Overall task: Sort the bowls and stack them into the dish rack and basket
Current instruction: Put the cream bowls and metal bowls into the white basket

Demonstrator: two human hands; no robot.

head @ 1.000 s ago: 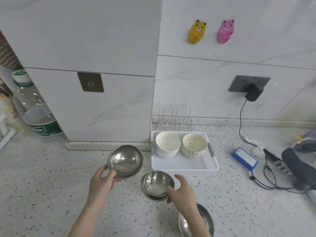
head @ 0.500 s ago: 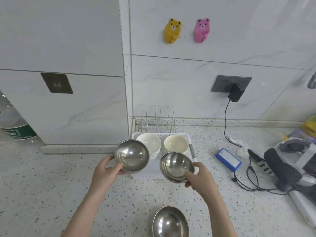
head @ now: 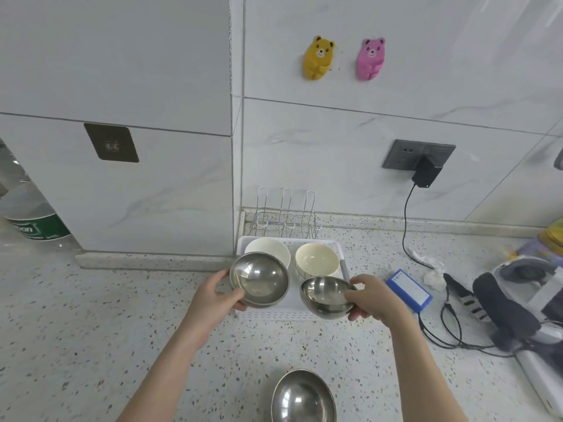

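My left hand (head: 217, 295) grips a steel bowl (head: 259, 279) by its rim, tilted toward me, over the front left of the white basket (head: 340, 253). My right hand (head: 370, 296) holds a second steel bowl (head: 327, 296) over the basket's front right. In the basket sit a white ceramic bowl (head: 274, 250), partly hidden behind the left steel bowl, and a cream ceramic bowl (head: 316, 259). A wire dish rack (head: 285, 216) stands behind the basket against the wall. A third steel bowl (head: 303, 397) rests on the counter near me.
A blue box (head: 409, 290), black cables (head: 451, 327) and a dark appliance (head: 505, 306) crowd the counter at the right. A charger (head: 425, 172) is plugged into the wall socket. A water bottle (head: 33, 220) stands at far left behind the wall corner.
Both hands have carried their steel bowls up and forward over the basket. The right-hand bowl now sits lower and more level than half a second ago.
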